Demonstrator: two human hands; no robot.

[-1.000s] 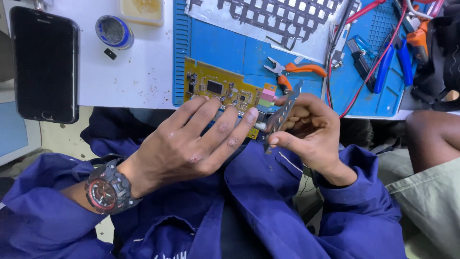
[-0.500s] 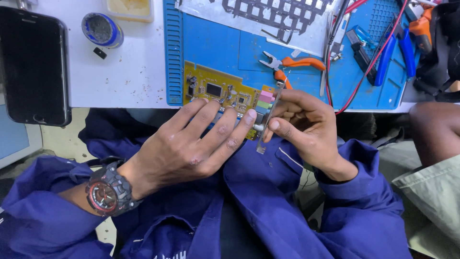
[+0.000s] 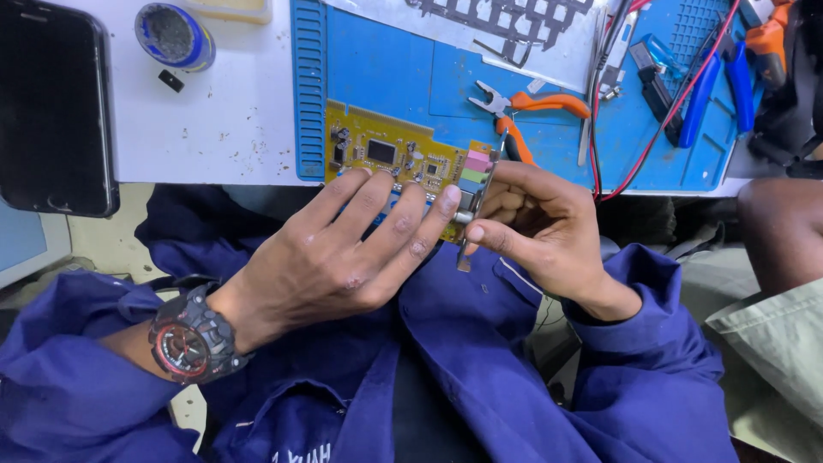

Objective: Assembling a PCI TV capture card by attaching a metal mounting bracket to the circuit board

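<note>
Head view, one frame. I see the yellow circuit card [image 3: 390, 154] held at the front edge of the blue work mat [image 3: 386, 60], partly over the lap, its metal end bracket [image 3: 470, 225] pointing toward the right hand.

Left hand [image 3: 343, 249]: fingers spread flat and laid over the near half of the card, fingertips reaching as far as the bracket. It presses on the card from above rather than pinching it. Black and red wristwatch [image 3: 190, 339] on that wrist.

Right hand [image 3: 536, 227]: thumb and forefinger pressed together on the bracket at the card's right end, other fingers curled in behind. The bracket's lower tip sticks out below the pinch. So the card lies mostly left of the right-hand grip and under the left hand.

Coloured connector blocks [image 3: 476, 167], pink and green, sit on the card just beside the bracket, above the right thumb.

Surroundings: orange-handled pliers [image 3: 527, 116] on the mat just behind the card; dark phone [image 3: 56, 103] on the white table at far left; small round tin [image 3: 174, 36] near it. Both sleeves are blue.
</note>
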